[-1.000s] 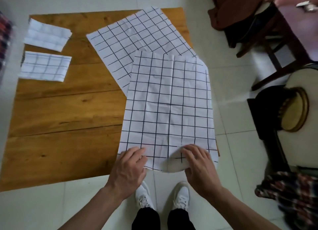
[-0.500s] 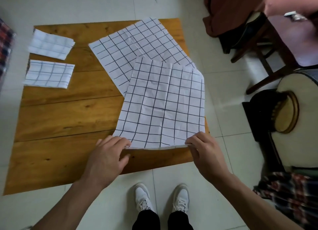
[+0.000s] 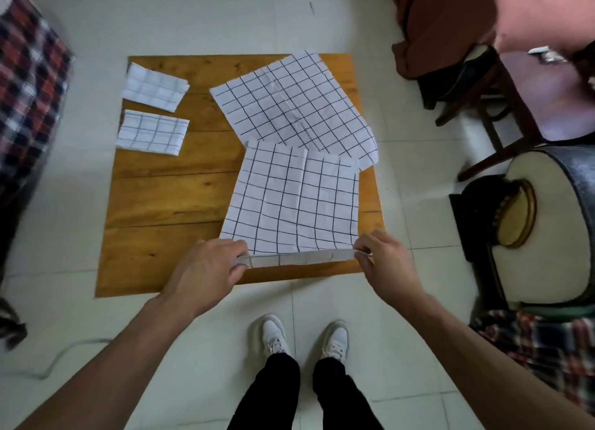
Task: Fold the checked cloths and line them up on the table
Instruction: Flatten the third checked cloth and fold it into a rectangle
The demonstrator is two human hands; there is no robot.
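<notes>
A white checked cloth (image 3: 296, 201) lies on the right half of the low wooden table (image 3: 167, 204). My left hand (image 3: 206, 268) pinches its near left corner and my right hand (image 3: 383, 262) pinches its near right corner; the near edge is lifted and turned up a little. A second unfolded checked cloth (image 3: 289, 104) lies askew behind it, partly overlapped. Two folded checked cloths sit at the table's far left, one (image 3: 154, 86) behind the other (image 3: 151, 132).
A wooden chair (image 3: 502, 85) draped with brown cloth stands at the right, a round drum-like object (image 3: 547, 223) nearer. Plaid fabric (image 3: 29, 85) lies at the left and another plaid piece (image 3: 541, 349) at the lower right. My feet stand on the tiled floor.
The cloth was pulled nearer along the table, then its near corners were pinched and lifted. My view rose and drew back, so the table looks smaller.
</notes>
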